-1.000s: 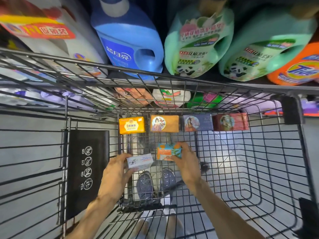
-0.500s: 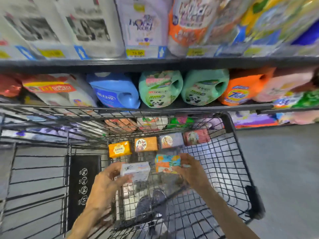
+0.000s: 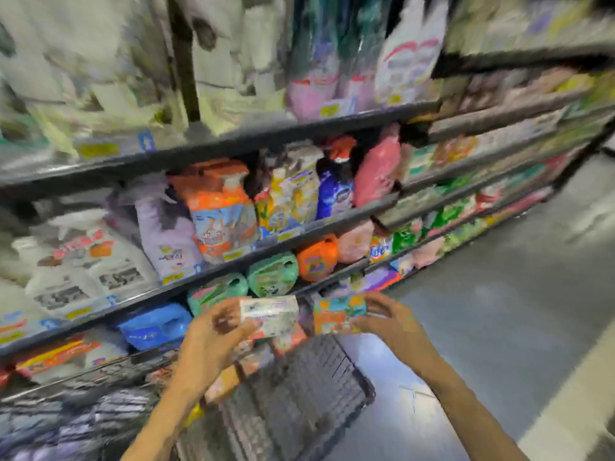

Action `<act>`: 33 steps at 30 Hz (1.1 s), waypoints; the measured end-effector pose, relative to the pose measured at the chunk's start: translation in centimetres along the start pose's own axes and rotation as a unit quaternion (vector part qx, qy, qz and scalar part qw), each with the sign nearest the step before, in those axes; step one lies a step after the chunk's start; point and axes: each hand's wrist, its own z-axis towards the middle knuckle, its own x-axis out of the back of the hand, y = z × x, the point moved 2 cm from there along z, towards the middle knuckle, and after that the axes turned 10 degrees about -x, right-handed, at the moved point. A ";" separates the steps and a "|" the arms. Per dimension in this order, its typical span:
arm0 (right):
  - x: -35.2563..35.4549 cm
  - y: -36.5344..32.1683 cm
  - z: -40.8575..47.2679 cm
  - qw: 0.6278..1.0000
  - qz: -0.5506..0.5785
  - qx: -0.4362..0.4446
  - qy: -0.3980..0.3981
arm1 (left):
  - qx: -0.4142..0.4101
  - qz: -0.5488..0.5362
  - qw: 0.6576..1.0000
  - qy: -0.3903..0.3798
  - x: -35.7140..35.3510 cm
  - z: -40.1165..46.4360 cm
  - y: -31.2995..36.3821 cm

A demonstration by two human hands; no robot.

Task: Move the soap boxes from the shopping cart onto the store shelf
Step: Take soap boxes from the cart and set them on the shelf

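Note:
The frame is blurred by motion. My left hand (image 3: 213, 341) grips a white soap box (image 3: 271, 314) held above the shopping cart (image 3: 299, 394). My right hand (image 3: 389, 322) grips an orange and teal soap box (image 3: 337, 314) beside it. Both boxes are at the height of the lower store shelf (image 3: 213, 271). More soap boxes (image 3: 233, 374) lie blurred in the cart under my left hand.
Tall shelves full of detergent bags and jugs fill the left and top: a blue jug (image 3: 156, 324), green jugs (image 3: 273, 272) and an orange jug (image 3: 316, 259). Grey aisle floor (image 3: 499, 311) lies to the right.
Both hands lifted their soap boxes up out of the cart to shelf height. My view swung up and to the right along the shelves.

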 end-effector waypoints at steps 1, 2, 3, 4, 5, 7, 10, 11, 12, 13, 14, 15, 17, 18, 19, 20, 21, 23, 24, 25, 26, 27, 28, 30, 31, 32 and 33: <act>1.8 -1.3 -1.1 1.000 0.006 0.010 0.022 | -0.026 0.006 0.999 -0.016 -1.1 0.7 2.3; 3.3 -2.2 -1.9 0.999 0.016 0.016 0.039 | -0.040 0.008 0.999 -0.026 -2.2 1.3 3.9; 5.2 -3.1 -3.1 0.998 0.030 0.022 0.055 | -0.055 0.001 0.998 -0.036 -3.5 1.8 5.6; 6.9 -3.9 -4.1 0.996 0.047 0.026 0.066 | -0.067 0.001 0.997 -0.048 -4.9 2.3 7.0; 8.6 -4.4 -5.0 0.995 0.057 0.031 0.080 | -0.081 -0.002 0.995 -0.054 -6.3 2.6 8.6; 12.9 -5.5 -6.8 0.990 0.064 0.051 0.115 | -0.105 -0.012 0.992 -0.075 -10.1 3.4 11.5; 19.5 -6.1 -8.9 0.981 0.076 0.079 0.159 | -0.138 -0.028 0.983 -0.119 -16.5 4.2 15.0; 21.8 -6.0 -9.4 0.978 0.082 0.087 0.174 | -0.144 -0.033 0.981 -0.126 -18.7 4.5 15.8; 24.1 -5.9 -10.1 0.974 0.090 0.092 0.186 | -0.147 -0.042 0.979 -0.132 -21.0 4.8 16.7; 26.5 -5.9 -10.6 0.971 0.097 0.097 0.197 | -0.150 -0.051 0.978 -0.137 -23.4 5.0 17.7; 28.9 -5.8 -11.1 0.968 0.098 0.103 0.207 | -0.154 -0.059 0.976 -0.143 -25.8 5.2 18.6; 31.3 -5.6 -11.6 0.966 0.095 0.108 0.215 | -0.160 -0.062 0.974 -0.148 -28.3 5.3 19.5; 36.1 -5.3 -12.4 0.962 0.095 0.114 0.231 | -0.172 -0.074 0.969 -0.159 -33.3 5.6 21.4; 38.5 -5.1 -12.9 0.959 0.096 0.117 0.239 | -0.175 -0.085 0.967 -0.164 -35.8 5.6 22.3; 40.9 -4.9 -13.3 0.957 0.095 0.120 0.245 | -0.177 -0.093 0.965 -0.171 -38.2 5.7 23.3; 43.1 -4.7 -13.7 0.955 0.093 0.123 0.252 | -0.181 -0.102 0.961 -0.180 -40.7 5.6 24.3; 45.2 -4.5 -14.1 0.953 0.090 0.126 0.260 | -0.186 -0.104 0.959 -0.189 -42.9 5.8 25.2; 49.0 -4.2 -14.7 0.947 0.089 0.128 0.282 | -0.188 -0.117 0.954 -0.203 -46.9 6.2 26.5; 50.9 -4.1 -15.0 0.942 0.089 0.131 0.295 | -0.191 -0.121 0.952 -0.206 -48.8 6.5 27.2; 52.7 -4.0 -15.1 0.939 0.091 0.134 0.304 | -0.203 -0.116 0.949 -0.212 -50.6 6.9 28.0; 54.4 -4.0 -15.2 0.935 0.093 0.137 0.313 | -0.210 -0.112 0.947 -0.218 -52.4 7.3 28.7; 56.1 -4.0 -15.2 0.932 0.095 0.138 0.322 | -0.212 -0.113 0.945 -0.221 -54.2 7.8 29.4; 57.7 -4.0 -15.2 0.929 0.098 0.139 0.329 | -0.210 -0.121 0.944 -0.224 -55.9 8.3 30.1; 60.6 -4.1 -14.9 0.924 0.108 0.136 0.341 | -0.209 -0.129 0.943 -0.227 -59.0 9.6 31.1; 62.3 -4.1 -14.5 0.922 0.110 0.135 0.346 | -0.215 -0.128 0.940 -0.231 -60.9 10.5 31.4; 63.9 -4.1 -14.0 0.921 0.112 0.136 0.348 | -0.215 -0.129 0.939 -0.237 -62.5 11.5 31.6; 65.4 -4.2 -13.4 0.919 0.112 0.136 0.351 | -0.215 -0.130 0.937 -0.244 -64.3 12.7 31.7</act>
